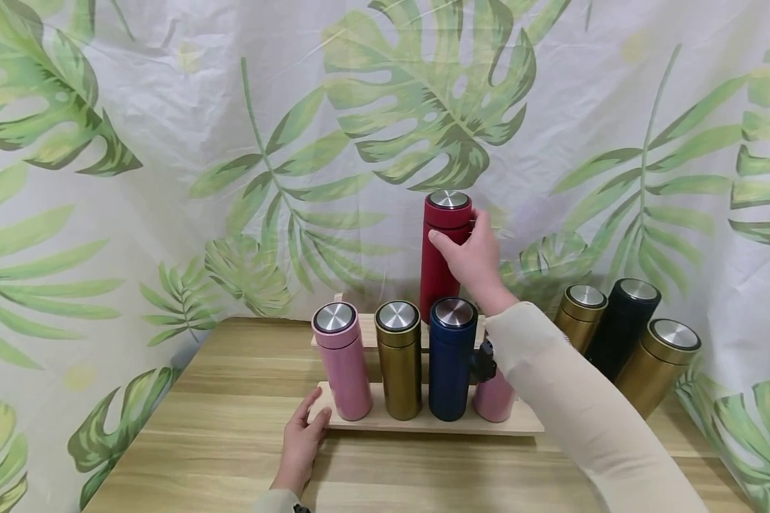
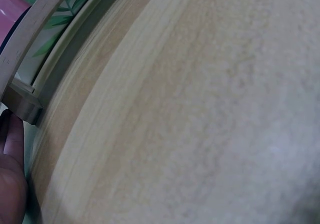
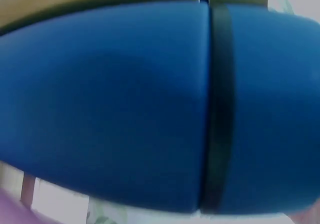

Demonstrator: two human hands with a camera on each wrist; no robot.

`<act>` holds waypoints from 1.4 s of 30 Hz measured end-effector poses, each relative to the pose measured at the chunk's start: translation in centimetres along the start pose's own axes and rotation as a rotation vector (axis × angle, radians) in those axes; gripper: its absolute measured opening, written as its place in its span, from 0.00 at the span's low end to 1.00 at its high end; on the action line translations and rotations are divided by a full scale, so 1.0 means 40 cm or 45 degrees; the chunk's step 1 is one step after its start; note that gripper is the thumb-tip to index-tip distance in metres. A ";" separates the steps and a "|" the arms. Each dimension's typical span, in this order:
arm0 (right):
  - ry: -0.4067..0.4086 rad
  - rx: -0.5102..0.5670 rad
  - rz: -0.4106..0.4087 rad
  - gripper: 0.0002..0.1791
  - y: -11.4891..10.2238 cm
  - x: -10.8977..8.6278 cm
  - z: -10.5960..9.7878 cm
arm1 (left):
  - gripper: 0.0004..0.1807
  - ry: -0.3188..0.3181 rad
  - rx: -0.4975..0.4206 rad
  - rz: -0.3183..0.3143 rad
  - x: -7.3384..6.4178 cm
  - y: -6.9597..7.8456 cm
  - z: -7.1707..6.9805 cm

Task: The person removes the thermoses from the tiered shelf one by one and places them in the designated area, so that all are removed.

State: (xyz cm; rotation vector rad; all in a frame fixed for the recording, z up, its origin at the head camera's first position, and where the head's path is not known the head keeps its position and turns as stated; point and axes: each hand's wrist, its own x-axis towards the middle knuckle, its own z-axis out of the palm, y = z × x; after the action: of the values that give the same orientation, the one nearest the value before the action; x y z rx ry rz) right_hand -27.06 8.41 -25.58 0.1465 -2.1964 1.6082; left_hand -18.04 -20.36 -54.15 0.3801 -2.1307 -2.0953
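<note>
"Where's the red thermos (image 1: 435,276)?"

"In my right hand (image 1: 476,260): thumb across its front, fingers going round behind, so that grip is pinching it just below the lid (image 1: 448,212). Its long axis is upright, beyond the blue thermos (image 1: 452,363) and at the back tier (image 1: 367,330) of the wooden stand (image 1: 417,427)."

"Touching the tier?"

"Can't tell; the blue one hides its base. Base against back tier is the relation that matters."

"And your left hand (image 1: 300,443)?"

"Farther off, at the stand's front left end. Whether it pinches there or merely rests, I can't tell."

"Do the wrist views help?"

"The left one shows a wooden foot (image 2: 22,106) under the stand, beside my fingers, which the head view doesn't. The right one is filled by the blue thermos and its dark seam (image 3: 218,109)."
</note>
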 end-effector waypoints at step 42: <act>0.380 -0.189 0.039 0.35 0.068 -0.018 -0.251 | 0.29 0.002 -0.019 0.006 0.005 -0.001 0.002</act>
State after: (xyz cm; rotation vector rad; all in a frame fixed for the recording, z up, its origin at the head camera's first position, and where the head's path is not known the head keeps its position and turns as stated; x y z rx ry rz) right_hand -24.63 18.56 -25.79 -0.1610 -2.0816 1.3752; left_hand -18.23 -20.35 -54.19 0.3745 -2.1115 -2.1064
